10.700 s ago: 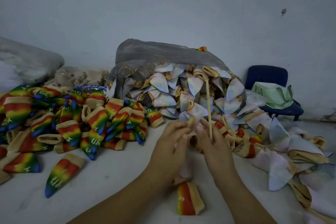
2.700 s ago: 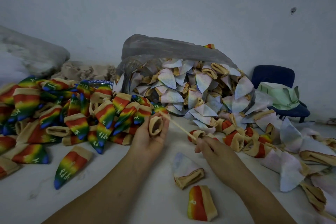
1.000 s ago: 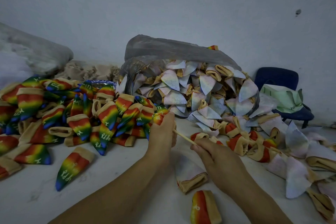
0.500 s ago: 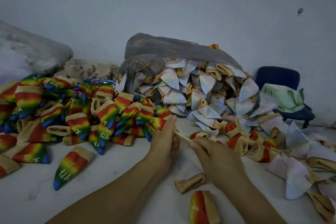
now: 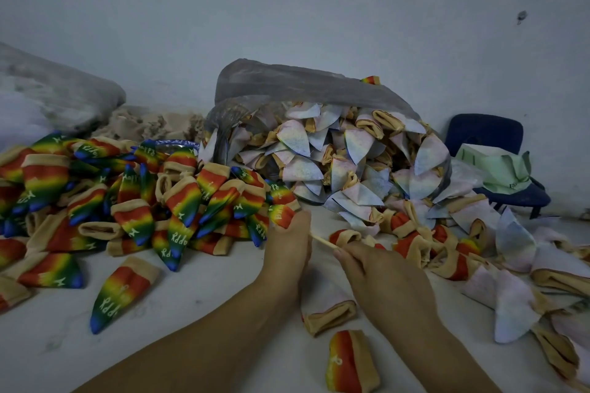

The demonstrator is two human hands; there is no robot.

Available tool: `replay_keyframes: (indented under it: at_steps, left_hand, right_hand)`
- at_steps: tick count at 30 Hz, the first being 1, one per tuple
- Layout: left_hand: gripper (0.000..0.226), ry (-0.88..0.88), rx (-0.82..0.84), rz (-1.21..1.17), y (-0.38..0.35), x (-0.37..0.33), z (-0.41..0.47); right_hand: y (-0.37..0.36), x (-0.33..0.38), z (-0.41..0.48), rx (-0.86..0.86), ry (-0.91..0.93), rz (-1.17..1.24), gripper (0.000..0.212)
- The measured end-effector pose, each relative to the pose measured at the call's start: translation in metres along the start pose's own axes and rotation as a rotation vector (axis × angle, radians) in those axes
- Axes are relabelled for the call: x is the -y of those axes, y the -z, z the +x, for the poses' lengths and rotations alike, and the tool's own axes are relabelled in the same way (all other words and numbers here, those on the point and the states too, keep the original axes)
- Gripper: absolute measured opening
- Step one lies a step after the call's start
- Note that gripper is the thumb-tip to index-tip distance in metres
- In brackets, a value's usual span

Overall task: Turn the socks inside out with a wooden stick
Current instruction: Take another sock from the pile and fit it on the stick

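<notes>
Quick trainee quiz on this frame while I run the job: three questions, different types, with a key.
1. True or false: the wooden stick lies loose, held by no hand.
2. Which hand grips the rainbow sock? A) left hand B) right hand C) neither
3. Fill in: the pale socks spill from a grey plastic ____.
Key: 1 false, the right hand pinches it; 2 A; 3 bag.
</notes>
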State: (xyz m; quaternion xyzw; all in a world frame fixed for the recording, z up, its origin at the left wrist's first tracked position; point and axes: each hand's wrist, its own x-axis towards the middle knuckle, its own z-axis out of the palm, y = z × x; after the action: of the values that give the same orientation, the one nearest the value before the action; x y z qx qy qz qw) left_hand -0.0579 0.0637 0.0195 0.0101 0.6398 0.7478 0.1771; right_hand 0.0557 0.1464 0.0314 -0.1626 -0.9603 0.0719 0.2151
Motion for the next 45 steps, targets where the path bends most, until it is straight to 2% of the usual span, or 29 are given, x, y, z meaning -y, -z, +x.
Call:
replay_keyframes:
  at_steps: [3, 6, 9, 13, 15, 18, 28, 33, 35, 37, 40, 45]
  left_hand:
    - [0.042, 0.025, -0.023, 0.001, -0.003, 0.003, -0.002]
    - [0.042, -0.046, -0.014, -0.006, -0.001, 0.002, 0.001]
    - [0.047, -0.115, 0.055, -0.042, 0.004, 0.001, 0.006]
    - [0.064, -0.098, 0.126, -0.161, 0.013, 0.007, 0.007]
    - [0.063, -0.138, 0.106, -0.127, 0.014, 0.009, 0.009]
    - [0.077, -0.203, 0.048, -0.010, 0.012, 0.012, 0.012]
    - [0.056, -0.295, -0.007, 0.223, -0.004, 0.013, 0.000]
    - [0.055, -0.345, 0.056, 0.160, -0.002, 0.014, -0.005]
    - [0.051, -0.304, 0.073, 0.094, 0.000, 0.015, -0.006]
    - [0.062, -0.255, 0.103, 0.060, 0.002, 0.019, -0.005]
    - [0.093, -0.257, 0.089, 0.064, 0.005, 0.018, 0.000]
    - [0.082, -0.297, 0.065, -0.004, 0.008, 0.019, 0.006]
  right_hand:
    - [-0.008, 0.010, -0.001, -0.046, -0.027, 0.000, 0.036]
    - [-0.012, 0.015, 0.000, -0.044, -0.054, 0.065, 0.035]
    - [-0.009, 0.010, 0.003, -0.068, -0.014, 0.112, 0.036]
    - [-0.003, 0.002, 0.004, -0.037, 0.009, 0.030, 0.036]
    - [0.000, 0.002, 0.002, -0.034, 0.011, 0.018, 0.035]
    - [0.003, 0.004, 0.002, -0.019, 0.013, -0.003, 0.035]
    - [-0.010, 0.023, -0.001, -0.010, -0.138, 0.111, 0.034]
    - [-0.014, 0.017, 0.001, -0.015, -0.131, 0.177, 0.034]
    - [-0.012, 0.014, 0.002, -0.021, -0.090, 0.155, 0.034]
    - [-0.011, 0.012, 0.003, -0.022, -0.062, 0.131, 0.035]
    - [-0.009, 0.007, 0.002, -0.059, -0.031, 0.051, 0.038]
    - [-0.007, -0.001, 0.003, -0.022, -0.036, 0.043, 0.038]
